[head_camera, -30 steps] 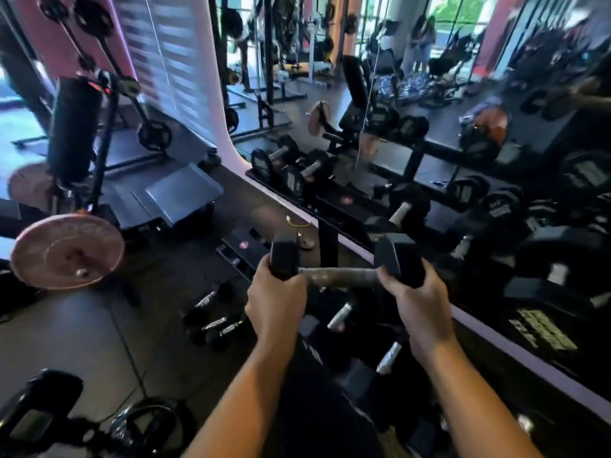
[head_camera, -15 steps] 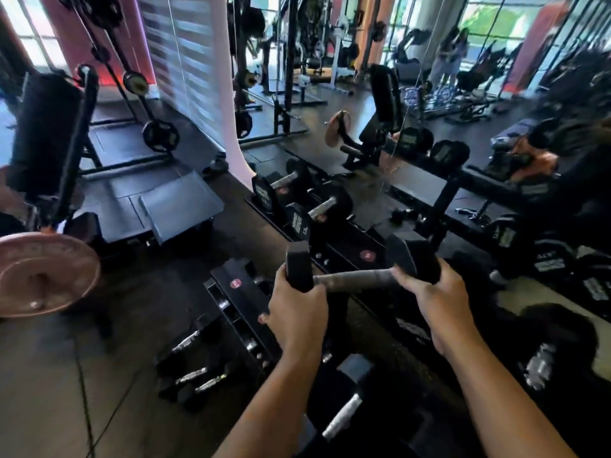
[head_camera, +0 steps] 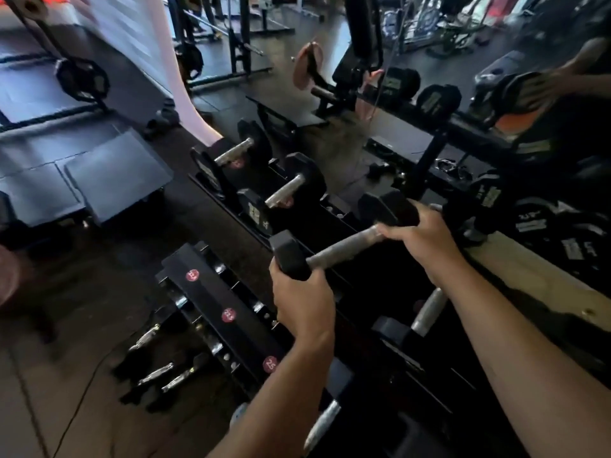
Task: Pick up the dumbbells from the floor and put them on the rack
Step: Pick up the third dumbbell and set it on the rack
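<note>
I hold a black hex dumbbell (head_camera: 344, 247) with a grey metal handle above the black dumbbell rack (head_camera: 228, 302). My left hand (head_camera: 302, 300) grips its near head from below. My right hand (head_camera: 426, 236) wraps the far end of the handle next to the far head. The dumbbell is tilted, its far end higher. Two larger dumbbells (head_camera: 284, 190) rest on the rack's upper tier to the left. Several small dumbbells (head_camera: 158, 375) lie on the floor left of the rack.
A mirror (head_camera: 496, 94) runs along the wall behind the rack and reflects me and the weights. More dumbbells (head_camera: 426, 312) sit on the rack below my arms. A flat bench pad (head_camera: 115, 176) and weight plates (head_camera: 82, 79) stand at left.
The dumbbell has come lower and closer to the rack's upper tier and tilted. My view has tipped down toward the rack. Both hands keep their grip.
</note>
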### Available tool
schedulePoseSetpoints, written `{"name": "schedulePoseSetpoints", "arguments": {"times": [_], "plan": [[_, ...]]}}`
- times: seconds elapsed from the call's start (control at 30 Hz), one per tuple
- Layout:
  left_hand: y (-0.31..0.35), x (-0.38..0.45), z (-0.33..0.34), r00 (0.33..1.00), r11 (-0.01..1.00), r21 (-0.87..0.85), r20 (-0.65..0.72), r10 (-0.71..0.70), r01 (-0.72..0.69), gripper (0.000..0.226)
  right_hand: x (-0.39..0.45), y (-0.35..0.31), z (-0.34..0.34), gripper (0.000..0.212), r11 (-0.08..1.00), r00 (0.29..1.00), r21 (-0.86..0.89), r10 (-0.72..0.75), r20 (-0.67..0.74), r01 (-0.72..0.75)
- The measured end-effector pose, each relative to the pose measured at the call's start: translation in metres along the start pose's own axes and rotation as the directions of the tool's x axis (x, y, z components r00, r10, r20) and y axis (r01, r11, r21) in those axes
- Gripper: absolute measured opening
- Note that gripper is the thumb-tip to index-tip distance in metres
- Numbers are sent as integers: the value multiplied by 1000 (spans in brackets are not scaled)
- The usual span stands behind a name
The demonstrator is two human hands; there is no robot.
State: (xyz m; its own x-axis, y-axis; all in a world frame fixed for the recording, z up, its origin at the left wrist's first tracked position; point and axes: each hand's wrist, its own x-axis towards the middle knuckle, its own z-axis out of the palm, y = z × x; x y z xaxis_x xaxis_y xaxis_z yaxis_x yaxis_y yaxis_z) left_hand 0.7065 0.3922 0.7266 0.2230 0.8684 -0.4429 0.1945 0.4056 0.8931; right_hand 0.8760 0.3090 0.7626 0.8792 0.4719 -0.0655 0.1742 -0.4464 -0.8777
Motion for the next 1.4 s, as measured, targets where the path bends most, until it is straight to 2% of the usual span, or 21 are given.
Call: {"name": "schedulePoseSetpoints", "arguments": {"times": [0.1,0.27,0.47,0.83,1.13,1.4], "plan": [[-2,16,21,999,999,-2,9,-36,36,56,29,4,2,31,1000,999,-25,12,33,-11],[-10,35,53,994,994,-26,8,-108,108,56,71,18,2,51,996,997,-75,52,62,-47],[-19,49,83,983,978,-107,-4,-182,180,61,111,28,5,50,991,990,-132,45,132,-27],[-39,65,105,963,959,-102,-29,-269,265,67,148,53,22,46,985,973,-173,61,221,-23],[-46,70,115,963,965,-27,-60,-261,260,80,161,79,26,55,989,971,-135,85,225,-56],[-51,70,117,965,966,15,-53,-258,259,72,161,88,21,50,985,965,-168,69,254,-26]]}}
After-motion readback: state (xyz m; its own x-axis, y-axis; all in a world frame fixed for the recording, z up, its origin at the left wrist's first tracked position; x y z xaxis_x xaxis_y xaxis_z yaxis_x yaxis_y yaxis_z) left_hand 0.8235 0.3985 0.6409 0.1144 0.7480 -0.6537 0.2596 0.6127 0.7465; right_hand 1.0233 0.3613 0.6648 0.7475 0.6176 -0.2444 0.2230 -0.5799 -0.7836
